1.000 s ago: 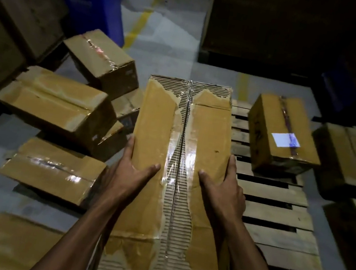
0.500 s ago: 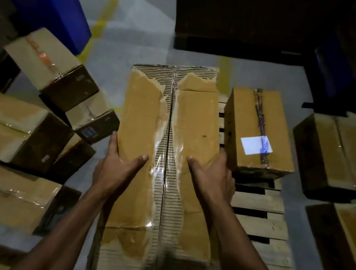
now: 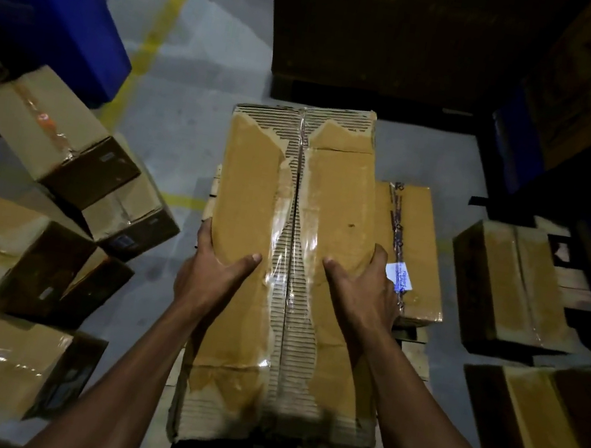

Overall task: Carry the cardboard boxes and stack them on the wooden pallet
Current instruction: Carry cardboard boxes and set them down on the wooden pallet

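A long cardboard box (image 3: 253, 186) with a torn, taped top fills the middle of the head view. My left hand (image 3: 213, 269) grips its left edge, thumb on top. My right hand (image 3: 364, 293) grips its right edge the same way. The box hangs over the wooden pallet (image 3: 416, 355), of which only a few slats show at its right side. A smaller box with a white label (image 3: 418, 243) stands on the pallet, just right of the held box and partly hidden by it.
Several cardboard boxes (image 3: 48, 134) lie piled on the floor at the left, below a blue bin (image 3: 50, 3). More boxes (image 3: 508, 288) sit at the right. A dark tall stack (image 3: 386, 29) stands behind. Yellow lines cross the grey floor.
The held box has moved right and forward over the pallet, now covering most of its slats and part of the labelled box. Both hands keep the same grip.
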Action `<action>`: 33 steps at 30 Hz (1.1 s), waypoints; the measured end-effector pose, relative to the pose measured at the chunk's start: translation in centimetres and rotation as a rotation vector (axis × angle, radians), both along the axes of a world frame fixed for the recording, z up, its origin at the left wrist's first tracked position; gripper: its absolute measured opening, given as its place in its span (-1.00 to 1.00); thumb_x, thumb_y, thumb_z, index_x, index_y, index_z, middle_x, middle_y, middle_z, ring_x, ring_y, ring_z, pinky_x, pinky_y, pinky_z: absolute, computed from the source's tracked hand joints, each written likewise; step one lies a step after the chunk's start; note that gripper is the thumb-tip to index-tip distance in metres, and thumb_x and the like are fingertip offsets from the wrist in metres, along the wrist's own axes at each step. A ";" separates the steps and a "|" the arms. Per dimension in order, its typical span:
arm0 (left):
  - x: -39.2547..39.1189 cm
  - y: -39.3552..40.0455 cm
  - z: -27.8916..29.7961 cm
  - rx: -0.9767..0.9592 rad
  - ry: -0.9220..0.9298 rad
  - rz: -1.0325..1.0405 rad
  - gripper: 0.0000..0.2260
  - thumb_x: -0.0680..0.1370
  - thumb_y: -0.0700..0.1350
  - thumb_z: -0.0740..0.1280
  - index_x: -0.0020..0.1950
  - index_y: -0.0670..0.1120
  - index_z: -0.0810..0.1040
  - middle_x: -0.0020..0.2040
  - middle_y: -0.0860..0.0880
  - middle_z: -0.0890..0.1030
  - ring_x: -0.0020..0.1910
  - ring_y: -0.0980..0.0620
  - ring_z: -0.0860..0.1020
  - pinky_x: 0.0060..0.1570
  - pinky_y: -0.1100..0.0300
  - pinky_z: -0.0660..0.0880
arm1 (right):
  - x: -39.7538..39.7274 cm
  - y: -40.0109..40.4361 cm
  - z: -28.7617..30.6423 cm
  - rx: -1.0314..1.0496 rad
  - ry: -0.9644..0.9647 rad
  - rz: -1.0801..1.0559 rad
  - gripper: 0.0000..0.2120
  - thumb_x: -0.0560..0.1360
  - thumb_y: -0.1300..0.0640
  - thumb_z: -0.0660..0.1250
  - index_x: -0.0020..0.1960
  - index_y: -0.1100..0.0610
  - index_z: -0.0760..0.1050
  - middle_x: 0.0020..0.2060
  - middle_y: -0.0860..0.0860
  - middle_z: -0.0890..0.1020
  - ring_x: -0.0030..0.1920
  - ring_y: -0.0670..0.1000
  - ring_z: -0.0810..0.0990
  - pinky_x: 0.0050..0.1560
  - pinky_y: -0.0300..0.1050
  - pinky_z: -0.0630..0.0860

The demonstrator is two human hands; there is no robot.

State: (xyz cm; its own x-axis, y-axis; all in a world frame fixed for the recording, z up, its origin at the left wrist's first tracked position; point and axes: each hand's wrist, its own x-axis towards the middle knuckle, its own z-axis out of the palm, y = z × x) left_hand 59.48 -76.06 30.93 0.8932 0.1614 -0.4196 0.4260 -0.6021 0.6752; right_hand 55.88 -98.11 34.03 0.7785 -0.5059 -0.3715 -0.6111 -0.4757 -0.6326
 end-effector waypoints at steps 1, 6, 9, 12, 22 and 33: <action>0.9 -0.2 -0.6 -0.003 0.011 -0.002 -0.02 0.37 0.39 0.43 0.60 0.14 -0.03 0.42 -0.16 0.45 0.30 -0.28 0.49 0.27 -0.20 0.45 | 0.8 -0.2 -0.5 -0.002 0.014 -0.008 -0.18 0.45 -0.30 0.38 0.55 -0.01 0.10 0.34 0.16 0.51 0.32 0.25 0.47 0.25 0.11 0.38; 5.3 -1.4 -3.5 -0.023 0.056 -0.014 -0.04 0.28 0.46 0.40 0.53 0.09 0.11 0.34 -0.11 0.52 0.23 -0.25 0.54 0.23 -0.18 0.50 | 4.5 -1.3 -3.6 0.026 0.049 -0.041 -0.19 0.46 -0.30 0.36 0.55 -0.03 0.09 0.34 0.17 0.50 0.33 0.27 0.45 0.25 0.12 0.37; 7.9 -2.4 -5.9 -0.023 0.075 -0.034 -0.09 0.34 0.41 0.43 0.52 0.07 0.13 0.34 -0.10 0.51 0.22 -0.24 0.54 0.22 -0.15 0.50 | 6.7 -2.5 -6.2 0.036 0.071 -0.050 -0.17 0.46 -0.31 0.36 0.56 -0.04 0.07 0.35 0.17 0.48 0.34 0.27 0.43 0.28 0.13 0.35; 10.4 -3.8 -9.1 -0.039 0.088 -0.040 -0.13 0.39 0.35 0.45 0.53 0.05 0.13 0.35 -0.09 0.49 0.23 -0.23 0.53 0.21 -0.14 0.50 | 9.2 -4.1 -9.9 0.052 0.079 -0.058 -0.17 0.44 -0.34 0.36 0.55 -0.06 0.09 0.33 0.16 0.50 0.32 0.27 0.44 0.29 0.16 0.38; 17.2 -9.7 -24.4 -0.058 0.118 0.054 -0.18 0.43 0.26 0.48 0.54 0.05 0.15 0.34 -0.05 0.50 0.25 -0.17 0.51 0.12 0.07 0.40 | 17.7 -10.7 -26.9 0.134 0.124 -0.018 -0.15 0.43 -0.29 0.41 0.56 -0.05 0.09 0.37 0.15 0.47 0.36 0.27 0.42 0.34 0.18 0.34; 24.2 -13.5 -40.5 -0.125 0.161 0.093 -0.17 0.41 0.24 0.48 0.54 0.04 0.15 0.36 -0.03 0.45 0.31 -0.15 0.47 0.35 -0.18 0.41 | 24.2 -15.2 -43.4 0.065 0.049 0.034 -0.18 0.43 -0.25 0.42 0.54 0.02 0.17 0.30 0.16 0.52 0.32 0.27 0.44 0.34 0.25 0.37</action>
